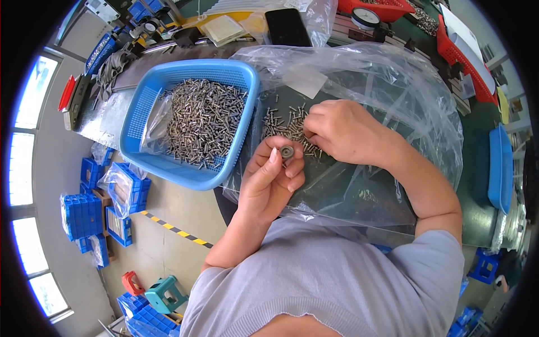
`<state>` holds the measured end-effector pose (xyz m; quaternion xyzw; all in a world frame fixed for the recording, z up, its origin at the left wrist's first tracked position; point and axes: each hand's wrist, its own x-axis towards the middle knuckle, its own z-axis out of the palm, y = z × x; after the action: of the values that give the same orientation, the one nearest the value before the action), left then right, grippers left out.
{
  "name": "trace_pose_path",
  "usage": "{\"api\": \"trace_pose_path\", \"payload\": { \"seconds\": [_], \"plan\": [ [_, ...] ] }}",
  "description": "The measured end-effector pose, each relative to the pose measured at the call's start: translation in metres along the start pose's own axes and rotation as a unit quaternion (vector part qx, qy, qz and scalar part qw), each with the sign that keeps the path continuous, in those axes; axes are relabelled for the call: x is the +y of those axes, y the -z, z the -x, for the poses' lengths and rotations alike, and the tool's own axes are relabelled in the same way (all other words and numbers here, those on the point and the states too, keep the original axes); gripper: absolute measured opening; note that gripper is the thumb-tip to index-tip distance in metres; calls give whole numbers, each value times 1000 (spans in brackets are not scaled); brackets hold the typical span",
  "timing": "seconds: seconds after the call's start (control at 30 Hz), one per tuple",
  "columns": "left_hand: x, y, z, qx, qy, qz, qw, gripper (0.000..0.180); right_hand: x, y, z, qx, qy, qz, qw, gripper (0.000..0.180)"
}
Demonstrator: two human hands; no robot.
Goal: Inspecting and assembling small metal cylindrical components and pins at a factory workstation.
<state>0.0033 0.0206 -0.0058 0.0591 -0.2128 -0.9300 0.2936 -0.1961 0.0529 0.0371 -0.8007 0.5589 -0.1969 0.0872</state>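
Observation:
Between the thumb and fingers of my left hand [268, 174] is a small round metal ring gauge [287, 151], its hollow face turned up. My right hand [342, 132] is just beyond it, fingers curled down at a loose pile of small metal pins [275, 124] on the clear plastic sheet. Its fingertips are bent inward, and whatever they pinch is hidden. A blue plastic basket [252, 84] to the left holds a great heap of similar metal pins [205, 121], with a clear bag [157, 123] along its left side.
Clear plastic sheeting [387, 84] covers much of the green worktop. A black phone [287, 28] and a dial gauge [366, 18] lie at the back. Red bins [449, 50] stand at the far right. Blue crates [84, 216] and a teal stool [166, 295] are on the floor at left.

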Motion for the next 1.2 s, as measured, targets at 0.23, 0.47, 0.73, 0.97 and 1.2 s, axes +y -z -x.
{"api": "trace_pose_path", "payload": {
  "seconds": [0.23,0.47,0.73,0.97,1.2],
  "plan": [
    [-1,0,0,1,1,-1,1000,24,0,1,0,-6,-5,1,1000,9],
    [-1,1,1,1,4,-3,1000,24,1,3,0,-9,-22,-65,998,7],
    [-1,2,1,-2,4,0,1000,24,-2,10,1,-28,-22,-63,997,13],
    [1,2,0,-2,14,3,1000,22,0,2,0,-26,-18,-50,998,12],
    [2,2,2,4,22,9,1000,19,-7,20,-4,1,-68,-229,971,11]
  ]
}}
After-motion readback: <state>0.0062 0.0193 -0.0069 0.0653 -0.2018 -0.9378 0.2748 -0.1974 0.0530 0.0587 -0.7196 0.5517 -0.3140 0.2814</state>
